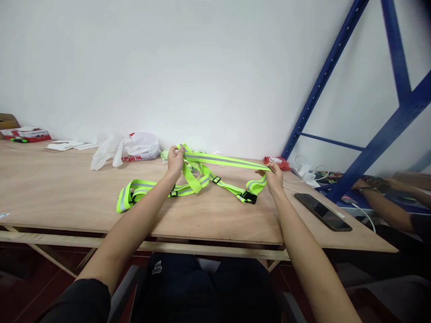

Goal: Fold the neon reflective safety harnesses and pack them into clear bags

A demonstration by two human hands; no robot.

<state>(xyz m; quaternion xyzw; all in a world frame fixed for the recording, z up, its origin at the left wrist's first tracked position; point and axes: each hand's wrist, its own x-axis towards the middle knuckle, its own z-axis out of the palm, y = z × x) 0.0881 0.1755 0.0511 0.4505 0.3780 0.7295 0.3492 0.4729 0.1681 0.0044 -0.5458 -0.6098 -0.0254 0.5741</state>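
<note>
While you hold the reflective strap harness [202, 172] stretched between both hands, most of it lies slack on the plywood table [50, 188], toward twelve o'clock from your lap. Your left hand [175, 162] is pinched closed on one end of the top band at about eleven o'clock, and your right hand [274, 176] grips the other end at about one o'clock, so that band runs taut and level above the tabletop. The rest droops in loops, its far end lying toward ten o'clock. It looks light and limp, a soft webbing that likely folds and twists easily. The black buckles [249, 197] are the only stiff parts. Flat pinches on the band ends seem the surest hold. A phone [323, 211] lies at two o'clock, and a white plastic bag [134, 148] at eleven.
</note>
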